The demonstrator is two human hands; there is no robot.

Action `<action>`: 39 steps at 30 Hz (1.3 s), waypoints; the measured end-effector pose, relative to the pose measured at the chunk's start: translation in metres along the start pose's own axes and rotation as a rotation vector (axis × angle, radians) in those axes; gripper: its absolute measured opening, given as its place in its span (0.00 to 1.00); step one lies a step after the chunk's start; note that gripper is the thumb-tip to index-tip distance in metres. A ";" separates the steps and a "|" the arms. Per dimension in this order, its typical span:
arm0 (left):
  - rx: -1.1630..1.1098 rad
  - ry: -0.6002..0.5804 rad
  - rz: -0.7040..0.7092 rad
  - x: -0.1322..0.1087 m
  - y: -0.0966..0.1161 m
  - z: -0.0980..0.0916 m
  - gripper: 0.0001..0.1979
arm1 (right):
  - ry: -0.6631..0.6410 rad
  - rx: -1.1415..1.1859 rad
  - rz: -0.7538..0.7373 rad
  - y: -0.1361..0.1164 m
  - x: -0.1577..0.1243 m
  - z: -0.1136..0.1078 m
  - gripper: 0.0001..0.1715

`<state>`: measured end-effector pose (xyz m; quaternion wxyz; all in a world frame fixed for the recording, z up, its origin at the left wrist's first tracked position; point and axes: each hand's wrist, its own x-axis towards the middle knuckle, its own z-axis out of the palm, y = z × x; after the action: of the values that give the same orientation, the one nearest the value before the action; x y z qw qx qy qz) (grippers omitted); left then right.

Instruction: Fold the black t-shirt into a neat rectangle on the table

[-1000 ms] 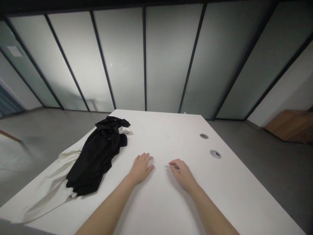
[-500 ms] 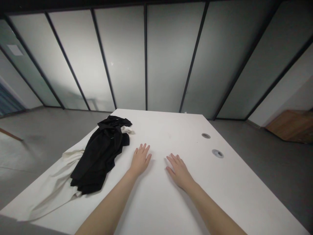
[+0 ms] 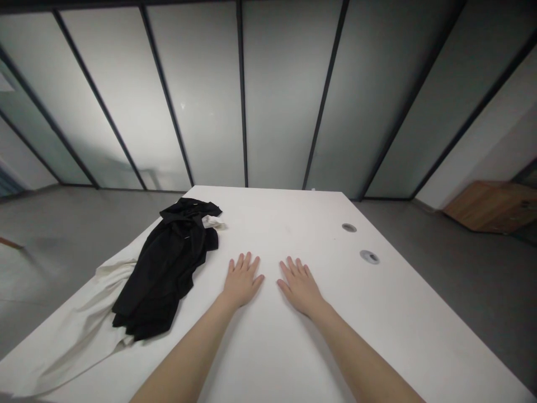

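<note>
My left hand (image 3: 241, 280) lies flat, palm down, on the white table (image 3: 293, 347), fingers stretched out and holding nothing. Beside it, a short gap away, my right hand (image 3: 298, 285) rests the same way, open and flat. A crumpled black garment (image 3: 168, 268) lies to the left of my left hand, not touched by it. Under and around the black garment spreads a white cloth (image 3: 75, 336) that reaches the table's left edge.
Two round cable holes (image 3: 349, 227) (image 3: 370, 257) sit in the table top at the right. Frosted glass panels with dark frames (image 3: 243, 101) stand behind the table. A wooden cabinet (image 3: 490, 206) is on the grey floor at the far right.
My right hand's curled fingers have straightened out flat on the table. Both hands have drawn slightly closer together, and the view has tilted a little.
</note>
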<state>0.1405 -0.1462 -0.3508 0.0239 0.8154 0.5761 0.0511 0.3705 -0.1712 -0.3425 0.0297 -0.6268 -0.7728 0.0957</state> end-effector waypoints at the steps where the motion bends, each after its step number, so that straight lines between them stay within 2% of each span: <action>1: -0.003 -0.001 -0.002 0.000 0.000 -0.001 0.33 | -0.006 -0.001 0.002 0.000 0.000 -0.001 0.39; 18: -0.015 -0.040 -0.023 -0.001 0.003 -0.011 0.33 | -0.004 0.024 0.003 0.001 0.001 0.000 0.39; 39: -0.018 -0.016 -0.021 0.000 0.001 -0.006 0.33 | -0.006 0.046 0.001 0.002 0.001 -0.003 0.39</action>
<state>0.1407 -0.1470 -0.3447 0.0365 0.8095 0.5839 0.0496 0.3727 -0.1695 -0.3398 0.0416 -0.6261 -0.7700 0.1153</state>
